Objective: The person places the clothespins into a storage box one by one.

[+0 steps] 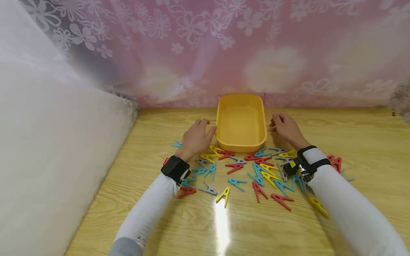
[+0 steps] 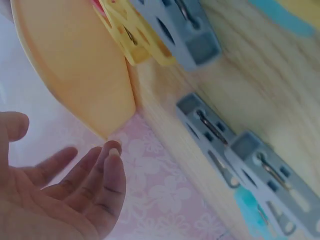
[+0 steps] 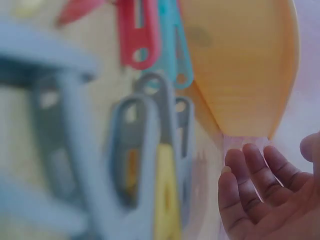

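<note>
A yellow plastic basin (image 1: 241, 122) stands upright at the back of the table. Beside its left wall is my left hand (image 1: 196, 138), fingers loosely bent and nothing held; whether the thumb touches the rim I cannot tell. My right hand (image 1: 286, 128) hovers just off the right wall, its fingers relaxed and slightly curved, likewise without anything in them. Plastic clothespins in red, yellow, blue and grey lie scattered before the basin, among them a yellow clothespin (image 1: 224, 196) and a red clothespin (image 1: 282, 201). Grey clothespins (image 2: 205, 135) appear close up in the left wrist view.
Wood-grain table (image 1: 256, 231) spreads under everything. Behind it hangs a pink flowered curtain (image 1: 205, 53), near the basin's far side. A white sheet-like surface (image 1: 57, 124) borders the left. Some clothespins lie partly behind my right forearm, such as a red one (image 1: 336, 164).
</note>
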Available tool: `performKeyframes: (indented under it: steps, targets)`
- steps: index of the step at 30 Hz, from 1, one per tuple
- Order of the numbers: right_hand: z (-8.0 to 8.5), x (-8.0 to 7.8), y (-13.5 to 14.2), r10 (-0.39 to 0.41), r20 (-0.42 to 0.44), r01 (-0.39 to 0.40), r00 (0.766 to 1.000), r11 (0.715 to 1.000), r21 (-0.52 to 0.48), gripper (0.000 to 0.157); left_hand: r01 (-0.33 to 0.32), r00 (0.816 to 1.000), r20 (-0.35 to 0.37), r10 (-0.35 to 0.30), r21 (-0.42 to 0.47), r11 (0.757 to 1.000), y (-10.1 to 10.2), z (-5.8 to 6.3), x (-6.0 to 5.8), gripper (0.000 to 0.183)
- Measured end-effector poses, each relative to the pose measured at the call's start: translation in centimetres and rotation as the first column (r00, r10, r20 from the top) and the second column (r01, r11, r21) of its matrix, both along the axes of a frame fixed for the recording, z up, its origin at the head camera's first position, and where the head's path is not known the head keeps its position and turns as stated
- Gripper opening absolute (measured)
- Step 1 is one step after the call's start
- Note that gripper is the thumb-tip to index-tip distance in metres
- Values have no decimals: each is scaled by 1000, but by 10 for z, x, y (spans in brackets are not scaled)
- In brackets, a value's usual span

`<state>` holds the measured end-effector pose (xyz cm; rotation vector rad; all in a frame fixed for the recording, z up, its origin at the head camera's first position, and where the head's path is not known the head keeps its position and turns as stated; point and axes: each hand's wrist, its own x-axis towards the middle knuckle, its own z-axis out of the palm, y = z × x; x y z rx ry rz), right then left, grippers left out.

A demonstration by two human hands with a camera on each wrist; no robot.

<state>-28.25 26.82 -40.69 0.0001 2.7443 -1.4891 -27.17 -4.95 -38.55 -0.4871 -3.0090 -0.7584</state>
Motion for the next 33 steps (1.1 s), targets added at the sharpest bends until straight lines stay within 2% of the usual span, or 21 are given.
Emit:
performKeyframes:
  steps: [5, 9, 13, 17, 20, 24, 28, 33]
  targets:
    - [-1, 14, 9, -10, -11, 11, 1000, 999, 35, 60, 10, 999, 34, -13, 97, 995, 5, 1, -13, 53]
    - [0, 24, 12, -5, 10, 5, 1000, 1000, 23, 61, 0, 998, 67, -11, 164, 986, 10, 4, -30, 47]
    - [0, 30, 14, -8, 20, 8, 1000, 1000, 21, 62, -13, 995, 97, -6, 194, 981, 18, 7, -49, 45]
    - [-3, 31, 14, 5, 18, -6, 1000, 1000, 25, 57, -64, 992, 120, 44, 164, 984, 23, 5, -65, 48]
    - [-5, 33, 14, 10, 19, -11, 1000, 1000, 26, 56, -116, 983, 161, 93, 147, 982, 27, 2, -72, 41]
    - [-6, 34, 14, -4, 29, 3, 1000, 1000, 25, 60, -169, 965, 233, 122, 195, 966, 31, -5, -84, 32]
    - [-6, 37, 15, -13, 40, 12, 999, 1000, 18, 60, -156, 964, 248, 101, 213, 965, 35, -12, -91, 30]
    - [-6, 41, 16, -8, 27, 8, 1000, 1000, 10, 57, -137, 968, 229, 105, 127, 983, 40, -11, -90, 35]
